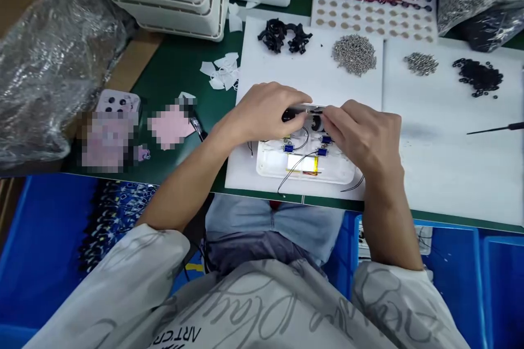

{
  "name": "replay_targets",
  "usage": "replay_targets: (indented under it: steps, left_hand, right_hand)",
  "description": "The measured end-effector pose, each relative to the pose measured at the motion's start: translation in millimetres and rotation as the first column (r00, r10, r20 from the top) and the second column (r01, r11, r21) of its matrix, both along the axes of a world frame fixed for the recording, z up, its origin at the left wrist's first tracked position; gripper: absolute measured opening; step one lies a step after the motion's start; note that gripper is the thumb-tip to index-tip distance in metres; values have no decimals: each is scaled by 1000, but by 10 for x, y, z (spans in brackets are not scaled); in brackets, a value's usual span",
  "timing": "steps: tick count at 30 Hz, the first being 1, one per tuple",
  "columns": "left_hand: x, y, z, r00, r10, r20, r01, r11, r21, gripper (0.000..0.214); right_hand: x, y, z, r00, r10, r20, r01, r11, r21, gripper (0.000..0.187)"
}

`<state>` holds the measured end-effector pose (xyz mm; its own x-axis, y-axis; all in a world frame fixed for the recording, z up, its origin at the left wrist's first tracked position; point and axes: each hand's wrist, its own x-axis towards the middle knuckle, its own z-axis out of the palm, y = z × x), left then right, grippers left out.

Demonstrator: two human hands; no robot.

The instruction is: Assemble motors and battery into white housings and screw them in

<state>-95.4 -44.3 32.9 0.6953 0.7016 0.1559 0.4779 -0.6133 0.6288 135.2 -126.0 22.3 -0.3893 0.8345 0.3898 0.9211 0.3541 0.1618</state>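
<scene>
My left hand (275, 112) pinches the left end of a thin flat part with a silvery edge (308, 106), dark underneath. At its right end, the fingers of my right hand (358, 133) are closed on the same part. My hands hide most of it, so I cannot make out its kind. Just below lies a white plastic housing (270, 166), open side up. Inside it sit small blue components (322, 151), thin black wires and a flat white battery pack (303, 163) with yellow tape. More black wire ends stick out past the housing's front edge.
White sheets (429, 169) cover the green bench. Behind my hands lie black parts (273, 36), a screw pile (354, 55), a smaller metal pile (421, 64) and black rings (478, 76). A screwdriver (513, 126) lies right; white crates (180, 16) and plastic-wrapped goods (49, 60) stand left.
</scene>
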Motion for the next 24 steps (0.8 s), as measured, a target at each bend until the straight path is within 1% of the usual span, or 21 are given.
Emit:
replay_targets:
  steps: [3,9,13,16,18,21,24]
  left_hand:
    - [2,-11,32,999,-24,-32,24,1000,0,31]
    - [10,-15,57,998,-9,-57,8,1000,-20,32]
    - [30,35,67,996,-23,-83,20,999,-30,34]
    - [63,151,114,987,-80,-136,73,996,-54,34]
    - [94,258,161,973,-146,-176,133,988,-83,35]
    - [151,416,225,939,-269,-213,240,958,-155,32]
    - [207,519,262,908,-341,-245,294,933,-207,27]
  right_hand:
    - [-19,-1,28,999,11,32,-10,1000,-17,26]
    - [-52,10,92,997,14,74,-10,998,-54,32]
    - [-77,9,111,997,20,76,-15,998,-69,32]
    - [-102,15,99,1000,4,26,-3,998,-65,31]
    - [-113,19,80,1000,3,17,-2,999,-39,30]
    - [-115,20,45,1000,11,21,-11,1000,11,28]
    - [-106,19,15,999,24,24,-25,998,54,25]
